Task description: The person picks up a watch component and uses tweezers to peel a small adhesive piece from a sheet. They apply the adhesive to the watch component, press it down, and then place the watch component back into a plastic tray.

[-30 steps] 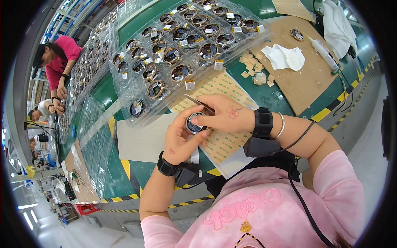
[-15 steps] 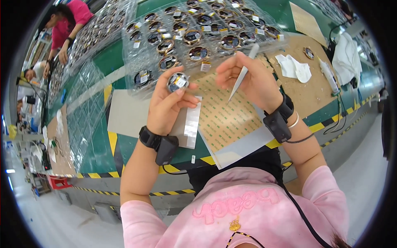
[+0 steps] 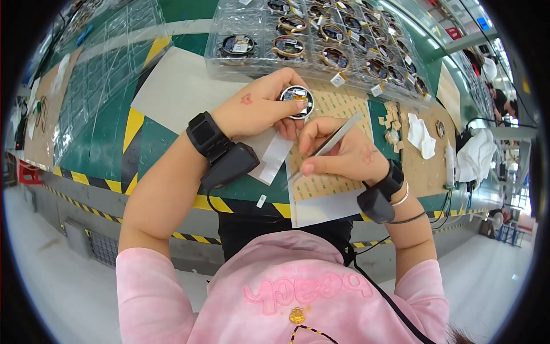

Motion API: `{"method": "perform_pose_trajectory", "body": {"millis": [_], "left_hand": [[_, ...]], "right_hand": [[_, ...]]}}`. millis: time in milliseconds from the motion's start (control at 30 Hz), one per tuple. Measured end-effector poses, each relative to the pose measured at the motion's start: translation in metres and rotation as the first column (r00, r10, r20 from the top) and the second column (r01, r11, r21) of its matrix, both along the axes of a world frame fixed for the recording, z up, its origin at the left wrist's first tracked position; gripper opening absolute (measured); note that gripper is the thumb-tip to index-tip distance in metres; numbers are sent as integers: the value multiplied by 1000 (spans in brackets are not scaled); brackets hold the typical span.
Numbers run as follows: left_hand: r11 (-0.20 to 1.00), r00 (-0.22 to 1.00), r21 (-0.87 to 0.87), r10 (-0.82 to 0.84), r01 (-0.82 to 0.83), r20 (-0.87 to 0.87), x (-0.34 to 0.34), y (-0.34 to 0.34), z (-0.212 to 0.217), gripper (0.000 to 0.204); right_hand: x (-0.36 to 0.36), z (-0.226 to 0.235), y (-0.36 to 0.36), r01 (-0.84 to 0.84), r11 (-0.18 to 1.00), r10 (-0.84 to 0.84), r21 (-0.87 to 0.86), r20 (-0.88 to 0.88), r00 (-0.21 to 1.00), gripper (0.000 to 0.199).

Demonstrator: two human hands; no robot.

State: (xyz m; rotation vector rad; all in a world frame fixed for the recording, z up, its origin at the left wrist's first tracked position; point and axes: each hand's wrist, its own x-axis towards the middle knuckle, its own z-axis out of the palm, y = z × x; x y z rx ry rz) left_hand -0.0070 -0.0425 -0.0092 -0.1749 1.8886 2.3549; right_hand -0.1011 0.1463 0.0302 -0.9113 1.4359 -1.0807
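On my left I see the left hand (image 3: 258,109) with its grip closed around a small round part (image 3: 297,101), held up over the green counter (image 3: 109,137) just in front of the clear trays (image 3: 321,46). To its right, the right hand (image 3: 344,155) pinches metal tweezers (image 3: 329,143), fingers shut tight on them, above the dotted sheet (image 3: 329,186).

Workbench (image 3: 103,143), free room and obstacles:
- Far edge: clear plastic trays (image 3: 321,43) of round parts form an unbroken barrier.
- Left: stacked clear trays (image 3: 97,74) block passage.
- Near edge, left of left hand (image 3: 258,109): bare green mat and white sheet (image 3: 177,92), open.
- Right: white cloths (image 3: 424,137) and cables crowd the cardboard sheet (image 3: 427,172).
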Motion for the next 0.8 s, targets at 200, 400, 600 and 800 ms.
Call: {"method": "perform_pose_trajectory", "body": {"millis": [200, 400, 600, 800], "left_hand": [[991, 993, -106, 73, -83, -92, 1, -12, 12, 26], [992, 997, -119, -57, 50, -59, -4, -12, 0, 22], [984, 991, -165, 41, -62, -126, -4, -9, -8, 19], [975, 991, -204, 61, -85, -122, -5, -3, -8, 20]], "right_hand": [[8, -16, -5, 23, 996, -38, -82, -195, 980, 17], [11, -14, -18, 120, 993, -118, 10, -139, 983, 15], [9, -14, -21, 103, 994, -97, 42, -130, 987, 14], [9, -12, -21, 93, 992, -77, 81, -179, 981, 14]]}}
